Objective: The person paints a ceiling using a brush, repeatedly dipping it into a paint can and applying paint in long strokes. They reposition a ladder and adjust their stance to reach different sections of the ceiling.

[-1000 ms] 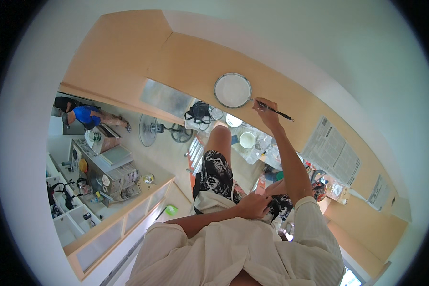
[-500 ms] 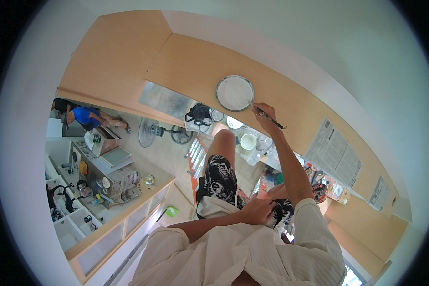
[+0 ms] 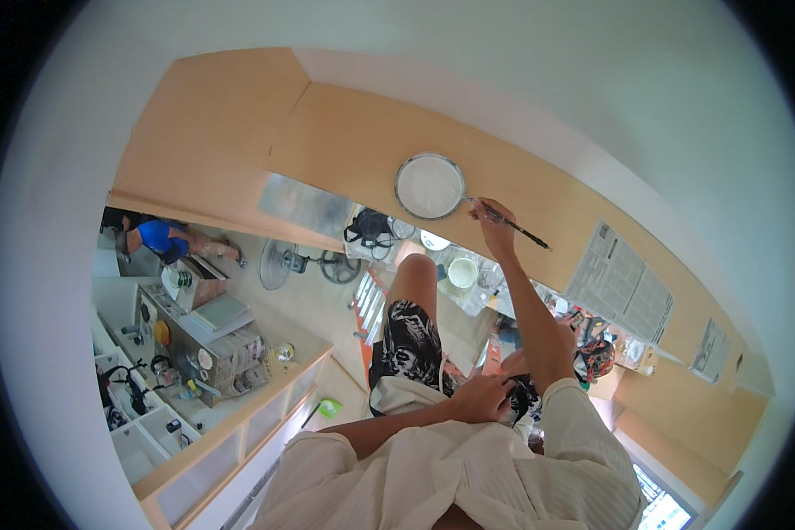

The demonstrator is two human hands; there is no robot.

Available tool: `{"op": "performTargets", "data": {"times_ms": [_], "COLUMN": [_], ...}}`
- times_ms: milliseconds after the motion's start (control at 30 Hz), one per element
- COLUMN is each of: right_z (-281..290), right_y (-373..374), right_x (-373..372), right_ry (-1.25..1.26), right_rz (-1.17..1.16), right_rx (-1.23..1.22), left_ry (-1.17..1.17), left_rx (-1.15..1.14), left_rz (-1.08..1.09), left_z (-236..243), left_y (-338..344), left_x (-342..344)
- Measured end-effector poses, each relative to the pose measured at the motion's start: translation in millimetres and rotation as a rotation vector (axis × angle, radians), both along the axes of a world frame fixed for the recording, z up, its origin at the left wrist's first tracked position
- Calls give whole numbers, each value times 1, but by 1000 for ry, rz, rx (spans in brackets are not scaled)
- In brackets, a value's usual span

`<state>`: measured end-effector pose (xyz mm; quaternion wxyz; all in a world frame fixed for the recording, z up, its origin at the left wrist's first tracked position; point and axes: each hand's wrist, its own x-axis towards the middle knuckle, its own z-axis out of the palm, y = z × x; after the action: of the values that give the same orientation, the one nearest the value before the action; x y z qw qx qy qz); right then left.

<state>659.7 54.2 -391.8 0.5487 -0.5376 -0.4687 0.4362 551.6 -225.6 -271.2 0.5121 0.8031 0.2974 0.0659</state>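
Note:
A round paint can (image 3: 430,187) with a metal rim, full of white paint, stands on the light wooden cabinet top (image 3: 344,124). My right hand (image 3: 495,228) is closed around a paintbrush (image 3: 532,237). The brush's dark handle points away to the right, and its head end meets the can's right rim. Low in front of my body, my left hand (image 3: 481,399) lies flat on my patterned shorts with its fingers apart, holding nothing.
Newspaper sheets (image 3: 623,281) cover part of the cabinet top at right. Below are an orange ladder (image 3: 367,309), a floor fan (image 3: 278,262), a white bucket (image 3: 462,272) and a cluttered, paper-covered counter (image 3: 234,358). A person in blue (image 3: 161,240) is at far left.
The brush has swung to a flatter angle, its handle now reaching further right of my right hand. The whole view has shifted slightly. My left hand stays on my shorts.

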Motion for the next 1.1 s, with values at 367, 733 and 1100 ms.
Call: {"op": "performTargets", "data": {"times_ms": [367, 733, 1100], "right_z": [149, 477, 740], "right_y": [-86, -174, -191], "right_x": [21, 179, 171], "right_ry": [871, -575, -2139], "right_rz": [-65, -389, -41], "right_rx": [18, 1143, 1237], "left_ry": [-55, -70, 105], "left_rx": [199, 457, 667], "left_rz": [372, 557, 579], "left_z": [1, -122, -198], "left_y": [98, 246, 293], "left_x": [-96, 18, 91]}}
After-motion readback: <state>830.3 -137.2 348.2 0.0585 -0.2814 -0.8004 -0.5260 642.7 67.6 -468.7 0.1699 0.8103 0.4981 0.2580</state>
